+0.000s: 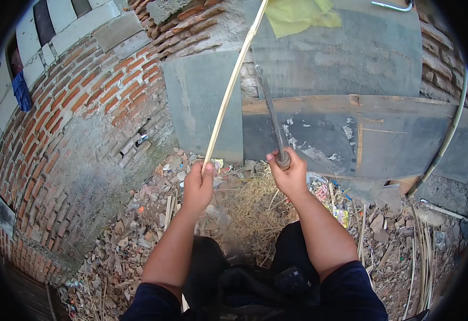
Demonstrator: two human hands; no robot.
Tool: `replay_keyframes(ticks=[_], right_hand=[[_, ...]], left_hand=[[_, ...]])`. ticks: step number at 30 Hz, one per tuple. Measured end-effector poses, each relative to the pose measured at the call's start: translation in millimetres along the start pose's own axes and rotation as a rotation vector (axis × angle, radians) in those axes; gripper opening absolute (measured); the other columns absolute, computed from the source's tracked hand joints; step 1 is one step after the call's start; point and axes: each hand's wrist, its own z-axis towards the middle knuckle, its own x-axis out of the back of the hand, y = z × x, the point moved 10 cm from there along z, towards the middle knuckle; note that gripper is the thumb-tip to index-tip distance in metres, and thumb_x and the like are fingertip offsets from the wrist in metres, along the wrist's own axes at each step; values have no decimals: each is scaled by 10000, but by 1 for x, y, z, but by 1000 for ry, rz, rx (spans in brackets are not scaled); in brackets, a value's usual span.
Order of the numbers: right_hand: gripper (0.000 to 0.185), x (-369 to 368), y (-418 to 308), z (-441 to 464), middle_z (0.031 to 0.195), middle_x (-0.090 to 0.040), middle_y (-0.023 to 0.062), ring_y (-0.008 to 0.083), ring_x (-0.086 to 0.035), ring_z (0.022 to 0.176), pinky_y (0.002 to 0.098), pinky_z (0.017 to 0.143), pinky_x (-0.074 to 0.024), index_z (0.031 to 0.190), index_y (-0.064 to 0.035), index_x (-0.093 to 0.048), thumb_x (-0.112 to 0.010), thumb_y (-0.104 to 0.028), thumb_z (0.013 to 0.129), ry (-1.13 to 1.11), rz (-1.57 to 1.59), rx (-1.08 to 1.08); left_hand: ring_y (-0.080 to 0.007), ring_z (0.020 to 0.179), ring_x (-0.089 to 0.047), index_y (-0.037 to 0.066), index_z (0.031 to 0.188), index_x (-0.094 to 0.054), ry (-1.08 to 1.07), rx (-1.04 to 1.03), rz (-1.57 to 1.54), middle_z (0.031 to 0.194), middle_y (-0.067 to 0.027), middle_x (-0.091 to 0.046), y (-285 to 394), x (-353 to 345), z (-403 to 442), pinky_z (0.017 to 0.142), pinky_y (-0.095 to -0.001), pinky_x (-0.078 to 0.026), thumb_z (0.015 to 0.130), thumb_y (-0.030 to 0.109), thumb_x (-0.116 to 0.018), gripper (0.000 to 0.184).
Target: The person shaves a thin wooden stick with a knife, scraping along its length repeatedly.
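In my left hand [198, 185] is the lower end of a long pale bamboo strip [228, 91], thumb laid along it. The strip slants up and to the right, out of the top of the view. My right hand [289, 174] is wrapped round the thick handle of a machete [271, 109], whose long, narrow, dark blade points up and slightly left. Blade and strip are apart. Both hands are held out in front of my bent knees, above the rubble.
A brick wall [78, 117] rises on the left. Ahead lean grey panels [330, 69] with a yellow cloth [303, 16] at the top. Split strips [424, 257] lie on the right among rubble [132, 241]. A bamboo pole [448, 134] leans at the right.
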Motion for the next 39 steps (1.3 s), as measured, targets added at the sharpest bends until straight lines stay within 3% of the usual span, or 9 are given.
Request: replay_keyframes(ticks=[5,6,11,14,19,26,31,34,39], right_hand=[[261,-27,-17,-10,850,-721,191,394,-716,821,450,705,-561,1022,-78,-688,-777,-186,801,-267,-226,61],[295,-37,-18,-14,826,-716,179,397,-711,810,495,705,-557,1030,-101,-688,-760,-210,766,-332,-293,97],[299,-83,-21,-45,866,-725,162,377,-716,856,497,745,-578,1048,-117,-690,-733,-223,771,-732,-569,141],[283,-110,-13,-68,883,-734,146,363,-722,872,496,755,-580,1034,-115,-690,-722,-210,770,-974,-698,159],[284,-146,-4,-111,887,-741,130,348,-730,882,503,763,-580,1034,-103,-679,-712,-198,768,-1195,-739,253],[201,-170,-7,-142,847,-739,130,341,-737,825,483,714,-577,1005,-91,-678,-655,-135,810,-1278,-771,378],[213,-187,-11,-152,842,-737,133,348,-733,813,485,701,-574,1003,-91,-682,-658,-144,798,-1398,-793,476],[243,-194,0,-146,852,-736,136,353,-730,828,492,714,-574,1008,-99,-683,-674,-172,776,-1459,-756,421],[261,-184,35,-115,886,-734,144,349,-727,869,492,764,-576,1032,-100,-679,-686,-213,796,-1299,-814,150]], left_hand=[[-98,692,-481,23,926,-619,-207,121,118,714,-7,-545,-19,51,-36,635,-312,-430,1078,365,-538,383],[-92,710,-475,33,899,-614,-271,186,123,729,12,-529,-27,56,-58,651,-303,-421,1084,379,-523,402],[-121,654,-472,20,838,-561,-242,272,334,662,-44,-502,-68,100,-160,605,-337,-426,1092,362,-497,431],[-322,562,-572,9,820,-539,-198,341,327,636,-202,-556,-76,114,-218,564,-430,-445,1071,296,-529,381],[-437,627,-623,9,817,-563,-223,489,370,656,-234,-589,-97,126,-294,571,-480,-454,1075,310,-503,401],[-421,585,-598,-2,783,-535,-281,618,319,615,-230,-549,-108,146,-343,558,-493,-430,1077,327,-490,443],[-405,568,-597,1,786,-531,-252,596,328,611,-237,-546,-114,149,-356,544,-476,-430,1075,342,-492,449],[-418,575,-602,1,795,-536,-240,587,349,619,-240,-557,-116,146,-356,544,-477,-433,1076,344,-486,446],[-446,596,-609,1,815,-548,-250,669,347,635,-247,-573,-121,145,-357,554,-489,-440,1078,345,-472,440]])
